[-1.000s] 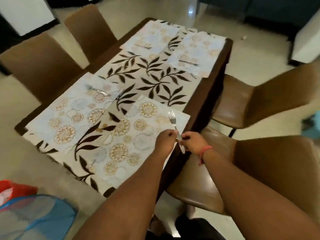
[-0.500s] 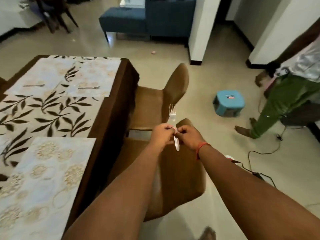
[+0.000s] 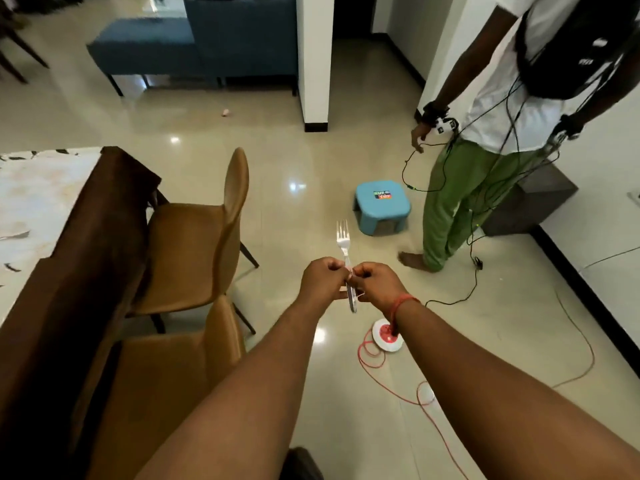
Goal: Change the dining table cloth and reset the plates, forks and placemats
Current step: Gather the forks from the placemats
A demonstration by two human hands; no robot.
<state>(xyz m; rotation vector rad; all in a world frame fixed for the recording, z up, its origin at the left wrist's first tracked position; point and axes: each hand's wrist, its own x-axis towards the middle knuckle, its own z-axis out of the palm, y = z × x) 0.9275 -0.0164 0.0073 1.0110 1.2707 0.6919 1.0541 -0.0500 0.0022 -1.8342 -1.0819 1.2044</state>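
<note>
Head view. Nearest: two bare forearms reach forward from the bottom edge.

Left hand (image 3: pixel 323 278): fingers curled, pinching the handle of the fork from the left.

Right hand (image 3: pixel 375 280): fingers curled, pinching the same handle from the right; a red thread band (image 3: pixel 401 303) circles the wrist.

Fork (image 3: pixel 346 258): silver, held upright between both hands over the floor, tines pointing away, handle end hanging below the knuckles. It is well to the right of the table, clear of any surface.

Near chair (image 3: pixel 166 386): tan seat back, lower left, tucked against the table side.

Second chair (image 3: pixel 204 244): tan, just beyond the first, also drawn up to the table.

Dining table (image 3: pixel 69 271): left edge of the scene, dark brown side facing the viewer. Tablecloth (image 3: pixel 38 202): pale, with dark leaf marks; only a strip of the top shows.

Round white and red extension reel (image 3: pixel 387 336): on the floor just past the right wrist, with a red cord (image 3: pixel 408 396) looping toward the near right.

Black cable (image 3: pixel 460 296): runs across the tiles on the right.

Blue plastic stool (image 3: pixel 382 212): on the floor beyond the fork.

Second person (image 3: pixel 485 140): standing far right, in green trousers and a white top, barefoot, with black cables hanging from wrists and torso.

White pillar (image 3: pixel 315 60): far centre.

Blue sofa (image 3: pixel 194 43): far left of the pillar.
</note>
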